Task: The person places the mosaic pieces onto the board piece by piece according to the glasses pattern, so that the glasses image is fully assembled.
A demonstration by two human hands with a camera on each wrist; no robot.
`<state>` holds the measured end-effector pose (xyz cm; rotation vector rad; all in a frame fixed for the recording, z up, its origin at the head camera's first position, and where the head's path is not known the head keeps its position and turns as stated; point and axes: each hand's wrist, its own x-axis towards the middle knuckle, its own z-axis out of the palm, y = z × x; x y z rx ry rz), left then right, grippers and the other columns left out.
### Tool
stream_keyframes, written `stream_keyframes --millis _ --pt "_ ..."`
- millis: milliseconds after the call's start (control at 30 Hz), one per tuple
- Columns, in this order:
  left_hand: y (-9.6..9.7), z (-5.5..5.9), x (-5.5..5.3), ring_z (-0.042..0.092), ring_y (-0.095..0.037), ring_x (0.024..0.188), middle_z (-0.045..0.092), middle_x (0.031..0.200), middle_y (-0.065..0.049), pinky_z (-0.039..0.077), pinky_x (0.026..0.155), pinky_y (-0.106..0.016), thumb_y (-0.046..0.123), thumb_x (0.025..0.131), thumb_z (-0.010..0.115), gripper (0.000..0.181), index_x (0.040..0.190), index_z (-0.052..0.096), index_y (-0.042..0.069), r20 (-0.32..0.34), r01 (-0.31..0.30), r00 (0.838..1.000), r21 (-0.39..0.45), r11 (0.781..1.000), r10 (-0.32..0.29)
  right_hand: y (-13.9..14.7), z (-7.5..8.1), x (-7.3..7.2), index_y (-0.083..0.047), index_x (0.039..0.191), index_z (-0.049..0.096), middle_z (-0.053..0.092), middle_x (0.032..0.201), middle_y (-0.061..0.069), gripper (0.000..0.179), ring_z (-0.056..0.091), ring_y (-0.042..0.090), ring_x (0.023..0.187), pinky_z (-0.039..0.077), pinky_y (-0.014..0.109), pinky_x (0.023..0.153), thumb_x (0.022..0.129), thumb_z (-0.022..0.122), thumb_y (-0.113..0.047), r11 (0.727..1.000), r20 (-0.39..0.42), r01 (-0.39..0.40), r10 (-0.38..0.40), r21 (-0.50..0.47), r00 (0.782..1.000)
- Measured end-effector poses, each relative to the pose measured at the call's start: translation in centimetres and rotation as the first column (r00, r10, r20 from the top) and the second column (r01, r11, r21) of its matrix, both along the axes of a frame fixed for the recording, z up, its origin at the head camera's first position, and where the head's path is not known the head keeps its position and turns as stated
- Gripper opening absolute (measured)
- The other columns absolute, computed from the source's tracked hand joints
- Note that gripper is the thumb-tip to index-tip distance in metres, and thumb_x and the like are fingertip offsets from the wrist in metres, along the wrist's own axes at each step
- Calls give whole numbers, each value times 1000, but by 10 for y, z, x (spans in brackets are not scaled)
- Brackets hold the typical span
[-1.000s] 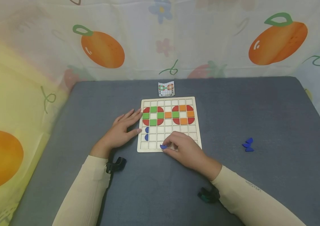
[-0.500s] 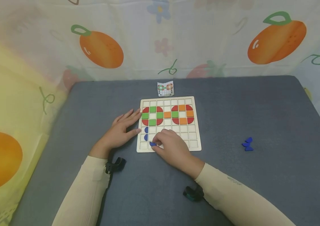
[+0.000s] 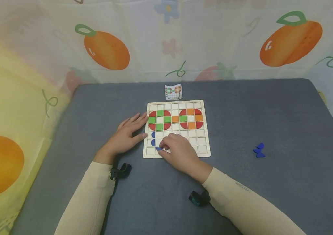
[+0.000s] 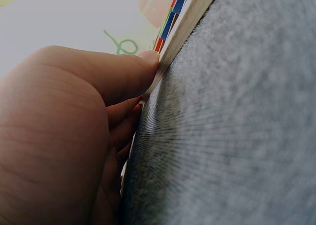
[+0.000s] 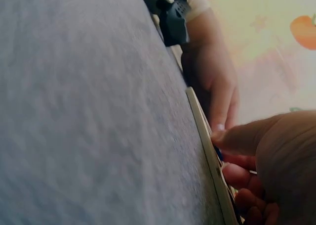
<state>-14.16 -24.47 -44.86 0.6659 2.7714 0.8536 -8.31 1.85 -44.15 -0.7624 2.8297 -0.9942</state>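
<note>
A square wooden grid board [image 3: 205, 133] lies on the table with red, green and orange pieces set in its upper rows. Two blue half-round pieces [image 3: 153, 142] sit in its left column. My left hand [image 3: 124, 137] rests at the board's left edge, fingers stretched out, with the thumb touching the rim; the left wrist view shows this thumb [image 4: 133, 74] against the edge. My right hand [image 3: 181, 153] pinches another blue half-round piece [image 3: 158, 148] between thumb and forefinger over the lower left squares. In the right wrist view, the curled fingers [image 5: 237, 178] hide most of that piece.
Several loose blue half-round pieces [image 3: 259, 150] lie on the grey table [image 3: 284, 182] to the right. A small printed pattern card [image 3: 173, 91] is behind the board. A fruit-patterned cloth [image 3: 145, 39] hangs at the table's back edge.
My right hand has moved left across the board's lower part, carrying the blue half-round piece, and has stayed nearly still over the last half second. The left hand has kept its place.
</note>
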Motion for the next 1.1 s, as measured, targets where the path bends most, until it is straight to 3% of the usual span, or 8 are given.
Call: stream_keyframes --millis 833,1100 --pt "0 0 0 13 -23 165 27 177 6 5 128 -55 32 107 71 74 171 38 16 6 0 1000 1 1000 0 2 -5 -4 -12 103 81 64 87 -5 13 60 13 82 53 34 78 98 87 -23 999 -30 -54 53 -9 998" --pt "0 1 0 13 -24 165 27 177 5 3 128 -56 33 107 70 74 171 38 16 9 6 1000 4 1000 -6 6 -7 -2 -13 109 79 63 92 -6 17 60 13 85 53 34 80 99 85 -25 997 -3 -37 37 -74 999"
